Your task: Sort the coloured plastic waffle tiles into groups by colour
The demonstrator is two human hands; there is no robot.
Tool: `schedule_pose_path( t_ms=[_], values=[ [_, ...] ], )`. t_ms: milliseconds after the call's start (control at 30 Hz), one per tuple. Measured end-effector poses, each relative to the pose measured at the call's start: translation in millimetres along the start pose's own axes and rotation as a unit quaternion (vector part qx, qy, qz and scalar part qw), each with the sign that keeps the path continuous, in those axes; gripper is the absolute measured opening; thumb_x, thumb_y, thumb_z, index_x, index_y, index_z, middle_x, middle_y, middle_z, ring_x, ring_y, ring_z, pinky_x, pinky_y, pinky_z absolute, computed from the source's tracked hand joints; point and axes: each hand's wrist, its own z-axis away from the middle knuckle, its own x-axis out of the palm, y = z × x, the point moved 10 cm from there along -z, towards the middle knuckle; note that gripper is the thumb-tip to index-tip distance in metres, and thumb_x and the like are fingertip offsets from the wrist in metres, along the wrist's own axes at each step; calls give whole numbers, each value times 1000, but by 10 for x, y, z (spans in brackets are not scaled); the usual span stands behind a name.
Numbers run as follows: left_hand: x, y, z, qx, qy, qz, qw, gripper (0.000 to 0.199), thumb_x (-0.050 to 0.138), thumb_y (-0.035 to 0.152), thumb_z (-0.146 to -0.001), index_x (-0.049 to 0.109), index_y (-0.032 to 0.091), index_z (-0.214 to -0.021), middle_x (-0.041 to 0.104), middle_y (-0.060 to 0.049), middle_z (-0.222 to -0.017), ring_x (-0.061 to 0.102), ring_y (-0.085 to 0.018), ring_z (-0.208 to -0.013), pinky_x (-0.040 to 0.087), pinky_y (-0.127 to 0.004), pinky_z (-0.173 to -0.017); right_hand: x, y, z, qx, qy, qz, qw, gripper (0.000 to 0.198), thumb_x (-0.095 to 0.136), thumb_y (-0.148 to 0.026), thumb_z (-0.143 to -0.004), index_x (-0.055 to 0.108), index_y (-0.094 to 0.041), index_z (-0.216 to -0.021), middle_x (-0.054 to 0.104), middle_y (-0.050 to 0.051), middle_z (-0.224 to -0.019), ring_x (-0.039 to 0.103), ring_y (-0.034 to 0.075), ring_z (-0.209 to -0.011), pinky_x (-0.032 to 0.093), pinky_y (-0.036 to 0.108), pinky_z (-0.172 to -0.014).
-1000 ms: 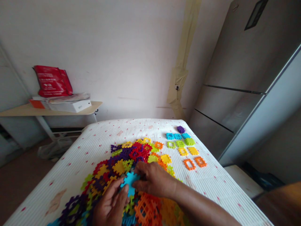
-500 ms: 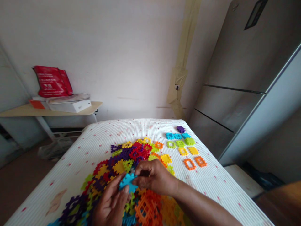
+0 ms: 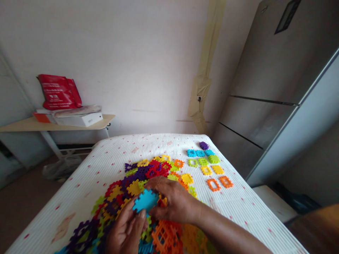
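Blue toothed tile (image 3: 145, 201) held between left hand (image 3: 125, 227), pinching its near-left edge, and right hand (image 3: 176, 199), curled on its right edge, above the loose pile (image 3: 166, 235); likely light, stiff, slightly slick plastic, so grip opposite rims, don't flex the teeth.

Red bag (image 3: 58, 92), white box (image 3: 91, 119), grey fridge (image 3: 254, 77)
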Motion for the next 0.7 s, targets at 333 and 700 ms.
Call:
schedule_pose_path(
  t_ms=[333,700],
  values=[
    [-8,-68,1,-23,3,-3,1000,62,74,50,-56,61,18,-108,56,5,-57,51,-11,-54,46,-18,-54,149,-24,40,-31,-81,104,991,66,66,-27,-76,39,-20,-136,56,11,-126,54,21,-114,43,29,-95],
    [10,0,6,-6,-5,-23,1000,56,73,51,-57,65,19,-102,59,3,-60,54,-12,-55,48,-20,-54,164,-37,38,-18,-133,158,978,56,64,-28,-79,42,-22,-130,63,8,-110,61,19,-98,46,27,-80]
  ],
)
